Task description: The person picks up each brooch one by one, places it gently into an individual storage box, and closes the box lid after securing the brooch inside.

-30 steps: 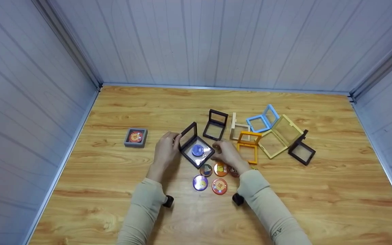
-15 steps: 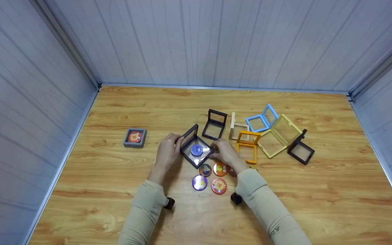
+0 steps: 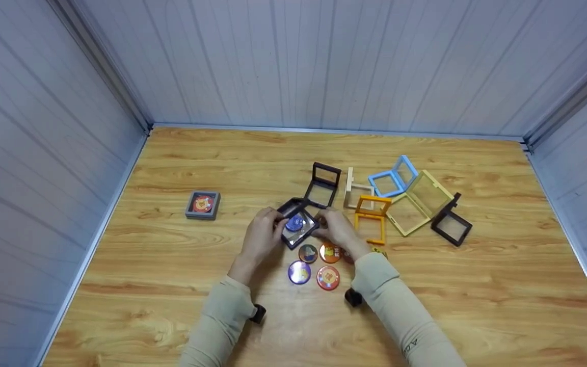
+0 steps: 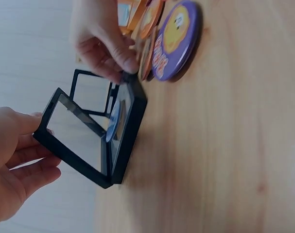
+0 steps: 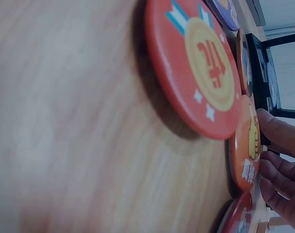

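A black hinged display frame (image 3: 301, 237) stands partly open on the wooden table, its two halves at a narrow angle. On the clear film of its lower half lies a round blue badge (image 3: 294, 223). My left hand (image 3: 264, 232) pinches the free edge of the upper half between thumb and fingers, as the left wrist view shows with the frame's lid (image 4: 72, 138). At the opposite corner, my right hand (image 3: 338, 227) holds the lower half, thumb (image 5: 278, 130) on its side. Just in front lie several round badges, among them a red one (image 3: 328, 278) and a purple one (image 3: 299, 272).
Several open frames stand behind and to the right: black (image 3: 322, 193), cream (image 3: 348, 188), orange (image 3: 370, 228), light blue (image 3: 386, 184), yellow (image 3: 409, 216) and another black frame (image 3: 451, 228). A grey frame (image 3: 202, 216) with a red badge sits at the left. Panel walls (image 3: 303, 66) enclose the table.
My left hand has moved right and swung the frame's upper half down toward the lower half. My right hand has come in against the frame's right corner and holds it.
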Demonstrator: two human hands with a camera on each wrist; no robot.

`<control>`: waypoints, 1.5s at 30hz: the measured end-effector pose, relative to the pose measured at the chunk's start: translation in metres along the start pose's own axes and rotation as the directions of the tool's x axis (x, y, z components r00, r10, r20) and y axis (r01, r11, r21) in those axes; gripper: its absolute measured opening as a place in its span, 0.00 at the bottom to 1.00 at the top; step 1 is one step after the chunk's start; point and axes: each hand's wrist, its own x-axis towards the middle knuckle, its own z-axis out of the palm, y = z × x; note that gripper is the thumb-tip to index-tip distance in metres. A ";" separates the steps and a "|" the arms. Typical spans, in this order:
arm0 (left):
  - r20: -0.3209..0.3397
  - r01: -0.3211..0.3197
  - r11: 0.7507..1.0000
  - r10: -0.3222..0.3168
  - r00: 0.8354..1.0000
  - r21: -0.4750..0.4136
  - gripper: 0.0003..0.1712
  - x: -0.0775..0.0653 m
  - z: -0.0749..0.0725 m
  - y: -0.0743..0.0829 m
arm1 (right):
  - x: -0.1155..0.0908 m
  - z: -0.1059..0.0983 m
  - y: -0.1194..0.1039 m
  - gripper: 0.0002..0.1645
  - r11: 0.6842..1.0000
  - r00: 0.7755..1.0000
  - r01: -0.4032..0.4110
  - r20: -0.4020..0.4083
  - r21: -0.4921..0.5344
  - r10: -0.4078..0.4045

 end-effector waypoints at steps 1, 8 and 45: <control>0.007 -0.004 1.000 0.004 1.000 0.006 0.05 -0.001 0.001 0.001 | 0.000 0.000 0.000 0.16 1.000 1.000 0.001 0.000 -0.002 -0.001; 0.035 -0.046 0.998 0.044 0.998 0.052 0.05 -0.007 0.008 0.005 | 0.000 0.001 0.000 0.14 0.999 0.999 0.037 -0.034 -0.010 -0.037; 0.229 -0.134 0.953 0.071 0.971 0.273 0.04 -0.018 0.026 0.003 | -0.004 -0.004 0.003 0.13 0.999 0.999 0.032 -0.006 -0.017 -0.032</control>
